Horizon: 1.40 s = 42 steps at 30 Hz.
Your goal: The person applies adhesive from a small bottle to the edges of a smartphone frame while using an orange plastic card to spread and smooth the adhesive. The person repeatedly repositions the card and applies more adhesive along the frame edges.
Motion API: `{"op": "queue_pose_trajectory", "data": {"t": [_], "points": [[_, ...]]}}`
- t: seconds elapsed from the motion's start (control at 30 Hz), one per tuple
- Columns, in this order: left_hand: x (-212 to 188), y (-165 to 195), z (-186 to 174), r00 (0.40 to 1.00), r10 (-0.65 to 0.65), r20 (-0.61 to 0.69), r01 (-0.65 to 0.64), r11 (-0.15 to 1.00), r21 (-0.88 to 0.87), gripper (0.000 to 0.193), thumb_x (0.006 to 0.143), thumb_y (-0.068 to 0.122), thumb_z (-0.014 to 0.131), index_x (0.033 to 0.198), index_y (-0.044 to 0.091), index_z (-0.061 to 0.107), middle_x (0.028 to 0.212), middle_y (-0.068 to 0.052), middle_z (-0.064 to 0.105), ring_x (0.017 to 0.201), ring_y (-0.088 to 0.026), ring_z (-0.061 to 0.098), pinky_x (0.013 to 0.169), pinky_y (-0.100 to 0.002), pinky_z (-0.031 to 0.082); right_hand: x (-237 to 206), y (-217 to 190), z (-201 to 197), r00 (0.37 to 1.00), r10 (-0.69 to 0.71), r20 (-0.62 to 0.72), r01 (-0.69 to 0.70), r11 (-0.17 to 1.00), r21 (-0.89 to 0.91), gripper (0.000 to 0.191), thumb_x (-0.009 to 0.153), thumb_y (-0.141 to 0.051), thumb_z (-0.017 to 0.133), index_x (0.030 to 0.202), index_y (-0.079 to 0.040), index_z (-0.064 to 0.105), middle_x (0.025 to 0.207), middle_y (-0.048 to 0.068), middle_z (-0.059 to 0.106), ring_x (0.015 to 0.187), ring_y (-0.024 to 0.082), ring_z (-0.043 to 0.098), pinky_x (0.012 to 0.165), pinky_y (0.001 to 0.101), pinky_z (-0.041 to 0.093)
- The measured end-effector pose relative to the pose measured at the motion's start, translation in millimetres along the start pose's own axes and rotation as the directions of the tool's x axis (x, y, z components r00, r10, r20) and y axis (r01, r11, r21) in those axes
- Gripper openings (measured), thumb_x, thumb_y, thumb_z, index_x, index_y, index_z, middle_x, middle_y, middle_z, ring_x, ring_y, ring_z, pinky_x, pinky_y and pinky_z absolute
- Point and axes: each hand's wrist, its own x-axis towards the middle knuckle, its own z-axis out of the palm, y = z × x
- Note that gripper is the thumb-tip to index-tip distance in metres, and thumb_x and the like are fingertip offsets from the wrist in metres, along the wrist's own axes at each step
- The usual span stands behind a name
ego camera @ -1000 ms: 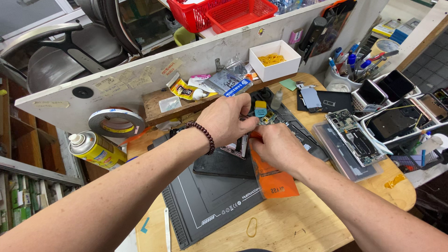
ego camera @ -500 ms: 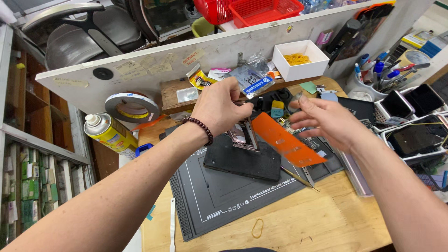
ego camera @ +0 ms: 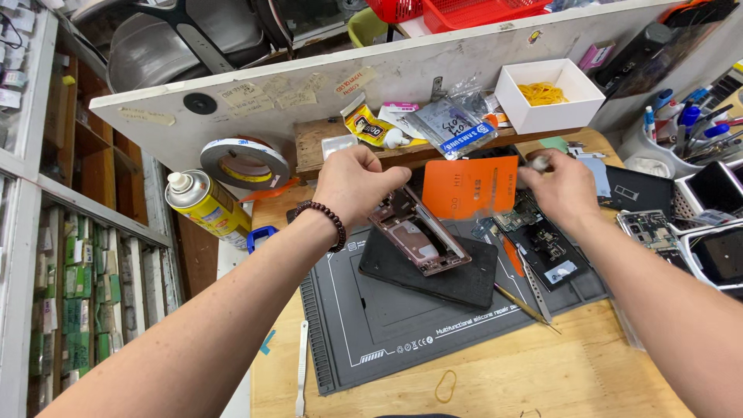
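My left hand point(ego camera: 354, 183), a dark bead bracelet on its wrist, grips the top end of an opened phone frame point(ego camera: 422, 234) and holds it tilted over a black pad point(ego camera: 457, 280) on the grey silicone repair mat point(ego camera: 371, 325). My right hand point(ego camera: 559, 190) is raised to the right of it and holds an orange plastic sheet point(ego camera: 470, 186) upright by its edge, with a small white thing pinched in the fingers. Another opened phone body point(ego camera: 548, 244) lies on the mat under my right wrist.
A yellow spray can point(ego camera: 204, 205) and a tape roll point(ego camera: 244, 161) stand at the left. A white box of rubber bands point(ego camera: 548, 94) sits on the back shelf. Tweezers point(ego camera: 534, 286) lie on the mat. Phone parts point(ego camera: 654, 229) and a pen cup point(ego camera: 672, 131) crowd the right.
My right hand has lifted the orange sheet up and away from the phone frame, toward the back. My left hand still grips the frame in the same spot.
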Motion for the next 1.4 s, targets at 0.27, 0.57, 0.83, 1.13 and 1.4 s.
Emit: {"op": "queue_pose_trajectory", "data": {"t": [0.27, 0.57, 0.83, 1.13, 1.4], "points": [[9, -20, -1, 0.977, -0.205, 0.063, 0.214, 0.953, -0.215, 0.033, 0.078, 0.030, 0.081, 0.082, 0.008, 0.056, 0.073, -0.004, 0.065, 0.059, -0.014, 0.064, 0.045, -0.036, 0.054, -84, -65, -89, 0.982, 0.063, 0.178, -0.145, 0.854, 0.499, 0.060, 0.083, -0.017, 0.076, 0.137, -0.006, 0.052, 0.111, 0.013, 0.071, 0.095, 0.019, 0.073, 0.068, 0.0376, 0.064], [7, -35, -3, 0.968, -0.251, 0.025, 0.250, 0.938, -0.241, 0.035, 0.080, 0.035, 0.079, 0.085, 0.007, 0.059, 0.079, -0.007, 0.070, 0.066, -0.020, 0.070, 0.047, -0.042, 0.058, -117, -175, -90, 0.861, -0.483, -0.161, 0.503, 0.854, 0.129, 0.044, 0.081, -0.019, 0.086, 0.119, -0.006, 0.068, 0.109, 0.014, 0.075, 0.096, 0.025, 0.072, 0.082, 0.0355, 0.057], [6, -33, -7, 0.925, -0.362, 0.113, 0.375, 0.828, -0.416, 0.029, 0.081, 0.026, 0.079, 0.087, 0.006, 0.058, 0.084, -0.007, 0.070, 0.070, -0.021, 0.072, 0.061, -0.051, 0.064, -111, -183, -100, 0.933, -0.294, -0.207, 0.335, 0.920, 0.203, 0.040, 0.083, -0.017, 0.083, 0.120, -0.007, 0.071, 0.111, 0.012, 0.073, 0.097, 0.025, 0.074, 0.081, 0.0342, 0.057], [8, -28, -3, 0.924, -0.353, 0.146, 0.382, 0.847, -0.370, 0.031, 0.081, 0.025, 0.080, 0.086, 0.006, 0.057, 0.088, -0.007, 0.069, 0.075, -0.022, 0.072, 0.067, -0.054, 0.064, -119, -183, -71, 0.833, -0.550, -0.061, 0.553, 0.822, 0.137, 0.039, 0.080, -0.007, 0.077, 0.119, -0.006, 0.070, 0.118, 0.013, 0.070, 0.107, 0.033, 0.067, 0.091, 0.0385, 0.054], [12, -35, 0, 0.923, -0.358, 0.144, 0.385, 0.835, -0.394, 0.030, 0.082, 0.024, 0.080, 0.085, 0.007, 0.055, 0.086, -0.008, 0.069, 0.072, -0.023, 0.072, 0.064, -0.053, 0.064, -120, -186, -67, 0.819, -0.574, -0.004, 0.573, 0.817, 0.067, 0.036, 0.080, -0.005, 0.075, 0.116, -0.008, 0.072, 0.116, 0.009, 0.070, 0.106, 0.031, 0.065, 0.090, 0.0392, 0.053]]}}
